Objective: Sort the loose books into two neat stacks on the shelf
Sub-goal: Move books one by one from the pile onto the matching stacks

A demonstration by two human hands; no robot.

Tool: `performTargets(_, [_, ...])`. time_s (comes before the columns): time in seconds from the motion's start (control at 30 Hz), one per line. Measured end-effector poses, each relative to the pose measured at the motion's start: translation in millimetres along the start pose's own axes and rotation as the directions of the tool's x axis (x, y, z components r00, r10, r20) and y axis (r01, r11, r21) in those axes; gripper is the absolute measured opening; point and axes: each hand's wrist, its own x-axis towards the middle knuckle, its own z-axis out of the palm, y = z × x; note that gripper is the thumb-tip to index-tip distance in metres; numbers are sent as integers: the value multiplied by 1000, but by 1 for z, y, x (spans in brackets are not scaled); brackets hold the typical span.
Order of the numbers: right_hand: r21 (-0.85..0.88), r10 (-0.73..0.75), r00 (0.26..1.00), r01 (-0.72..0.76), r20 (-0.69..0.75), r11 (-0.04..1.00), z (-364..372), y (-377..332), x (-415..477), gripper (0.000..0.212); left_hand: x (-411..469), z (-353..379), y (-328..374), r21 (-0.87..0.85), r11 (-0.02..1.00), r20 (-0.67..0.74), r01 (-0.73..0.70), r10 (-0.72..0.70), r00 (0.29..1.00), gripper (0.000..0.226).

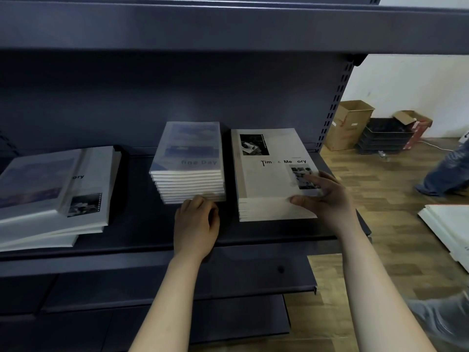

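Dark matte metal makes up the shelf, with a slotted upright at its right end and a wooden plank floor beyond. On that floor, by the white wall, stand an open cardboard box and a stack of black trays; what they hold cannot be made out.

Three groups of thin, pale, glossy paperbacks lie flat on the shelf. At the left, the loose books sit in a skewed, fanned pile. In the middle is the squared "fine Day" stack, with a bluish cover. Just beside it on the right is the lower, wider "Time & Memory" stack.

Both bare forearms reach up from below. The left hand sits knuckles-up, with bent fingers meeting the near bottom edge of the "fine Day" stack; whether it grips cannot be told. The right hand pinches the near right corner of the "Time & Memory" stack, with the thumb on the front edge and the fingers spread on the cover.
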Motion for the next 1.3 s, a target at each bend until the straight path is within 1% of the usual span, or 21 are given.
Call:
performTargets(0.17, [-15,48,999,-48,-3,999,3,1,1,71,-1,0,1,5,1000,-8,9,-9,1000,9])
performTargets(0.3, [-9,56,998,-56,-16,998,3,-1,-1,67,0,0,0,13,1000,-7,11,-11,1000,9])
performTargets(0.5, [-4,65,997,-66,-28,998,5,-2,-3,66,0,0,0,8,1000,-2,18,-18,1000,9])
performTargets(0.6, [-56,47,998,-50,-48,997,5,-1,-3,61,1,0,0,9,1000,4,16,-16,1000,9])
performTargets(0.73, [-125,-36,992,21,-119,992,5,3,-5,47,1,-3,0,35,999,18,-4,3,1000,8])
performTargets(0.8, [-161,-120,978,92,-173,983,7,1,-7,38,0,-6,-2,40,999,26,-12,11,1000,8])
performTargets(0.87, [-203,-212,957,172,-196,964,10,-5,-8,31,-1,-10,-5,37,999,18,-8,7,1000,7])
performTargets(1.07, [-199,-320,939,292,-124,935,31,-33,-10,5,-3,-32,-16,43,999,-101,-1,6,995,10])
performTargets(1.1, [-199,-339,935,313,-108,929,38,-39,-11,4,-3,-37,-18,53,999,-125,4,3,992,12])
performTargets(1.17, [-167,-372,925,356,-72,919,52,-50,-14,7,-3,-47,-24,75,997,-169,26,-13,986,11])
performTargets(1.23, [-101,-396,918,393,-16,914,67,-60,-16,10,-2,-58,-31,92,994,-196,57,-38,980,8])
performTargets(1.3, [-42,-410,911,411,30,911,81,-69,-18,13,-1,-69,-41,106,991,-215,79,-55,975,11])
